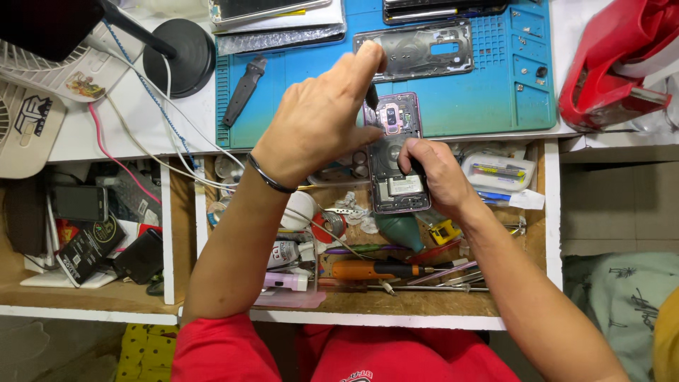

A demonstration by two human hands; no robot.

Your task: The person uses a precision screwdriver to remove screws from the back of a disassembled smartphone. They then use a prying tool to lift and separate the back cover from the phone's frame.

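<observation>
An opened phone (396, 152) with its back cover off lies half over the front edge of the blue work mat (304, 106), its inner parts showing. My right hand (435, 173) grips the phone's lower part from the right. My left hand (322, 117) is above the phone's top left corner, fingers pinched on a thin dark tool (370, 97) whose tip meets the phone near the camera. A metal bracelet (269, 177) circles my left wrist.
A clear phone frame (417, 49) lies further back on the mat, a black knife-like tool (244, 90) to the left. The open drawer (396, 301) below holds an orange screwdriver (375, 270), a teal blower, tweezers and small parts. A red bag (608, 71) sits right, a lamp base (180, 56) left.
</observation>
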